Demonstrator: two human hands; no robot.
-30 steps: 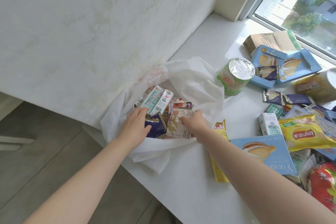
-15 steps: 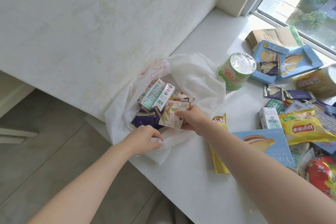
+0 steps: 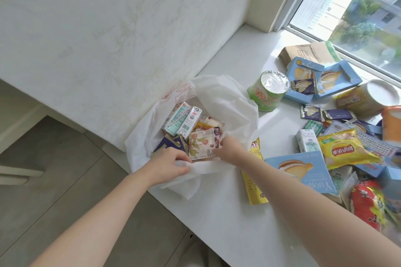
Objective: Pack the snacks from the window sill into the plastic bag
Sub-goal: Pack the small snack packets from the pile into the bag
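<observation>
Your left hand (image 3: 171,163) pinches the plastic bag (image 3: 227,97) by its near rim, fingers curled; your right hand (image 3: 230,149) meets the floral packet (image 3: 200,145) inside, grip hidden; unpacked snacks lie frame right, nearer that hand, the yellow sachet (image 3: 256,188) closest, lengthwise top-to-bottom.

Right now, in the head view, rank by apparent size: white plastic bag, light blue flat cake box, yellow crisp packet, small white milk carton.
1. white plastic bag
2. light blue flat cake box
3. yellow crisp packet
4. small white milk carton

White window sill (image 3: 217,212) with plastic bag (image 3: 227,97), scattered snacks (image 3: 345,149)
</observation>
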